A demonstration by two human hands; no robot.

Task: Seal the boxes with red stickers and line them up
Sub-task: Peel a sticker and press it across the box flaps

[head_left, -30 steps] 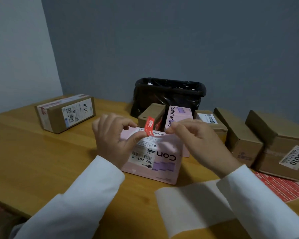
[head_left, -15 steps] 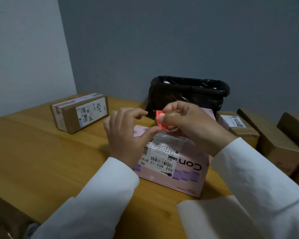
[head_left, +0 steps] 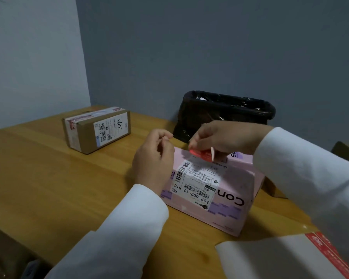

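My right hand point(head_left: 220, 137) pinches a red sticker point(head_left: 201, 153) onto the pink box point(head_left: 230, 190); my left hand point(head_left: 155, 158), loosely curled and holding nothing, rests against the box's side

Red sticker point(head_left: 201, 153) now down on pink box point(head_left: 226, 190)
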